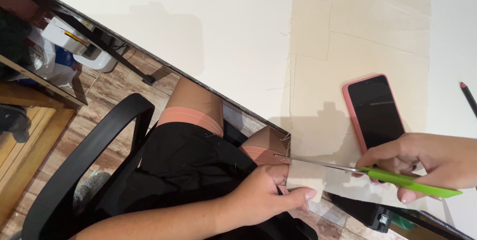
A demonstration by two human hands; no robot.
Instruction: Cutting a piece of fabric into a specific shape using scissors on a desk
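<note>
Fabric: cream cloth [318, 96] spread flat on the white table [198, 26], lower edge overhanging the table's rim, loose threads along the left side.
Scissors: green-handled pair [377, 173], steel blades closed or nearly so, tip pointing left, laid along the cloth's lower edge.
Right hand: right hand [427, 163] wrapped around the green handle, fingers curled through and over it.
Left hand: left hand [271, 193] below the table edge, thumb pressed against fingers, pinching the hanging corner of cloth just under the blades.
Phone: dark-screened phone in a pink case [375, 111] lying on the cloth, just above the right hand.
Pencil: dark pencil with a red tip [468, 98] at the far right of the table.
Chair: black armrest [89, 160] to the left, wooden floor beneath.
</note>
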